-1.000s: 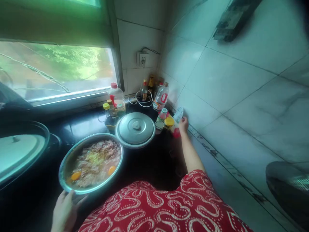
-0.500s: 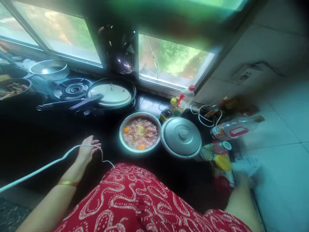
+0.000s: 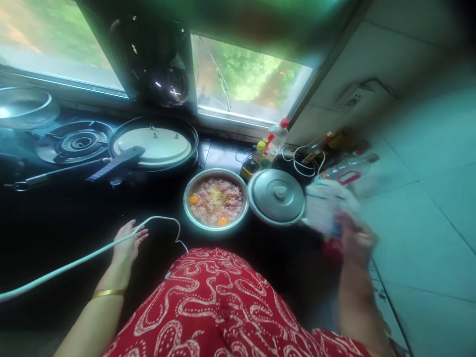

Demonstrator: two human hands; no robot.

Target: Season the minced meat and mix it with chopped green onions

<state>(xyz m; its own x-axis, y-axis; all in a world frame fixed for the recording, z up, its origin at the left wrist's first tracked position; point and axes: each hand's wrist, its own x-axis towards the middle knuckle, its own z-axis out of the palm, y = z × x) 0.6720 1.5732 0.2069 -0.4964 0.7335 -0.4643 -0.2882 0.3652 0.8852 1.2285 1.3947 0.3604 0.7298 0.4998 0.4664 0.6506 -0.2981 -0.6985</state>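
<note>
While the right hand (image 3: 355,238) grips what seems a blurred white packet (image 3: 325,208), the flat, open left hand (image 3: 128,243) should steady the bowl (image 3: 216,199).

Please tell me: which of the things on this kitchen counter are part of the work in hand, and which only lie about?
In hand:
right hand, lifting a blurred white packet
left hand, resting flat on the dark counter under a white cable
metal bowl of minced meat and eggs

Lying about:
covered steel pot
lidded frying pan
gas burner
sauce bottles
</note>
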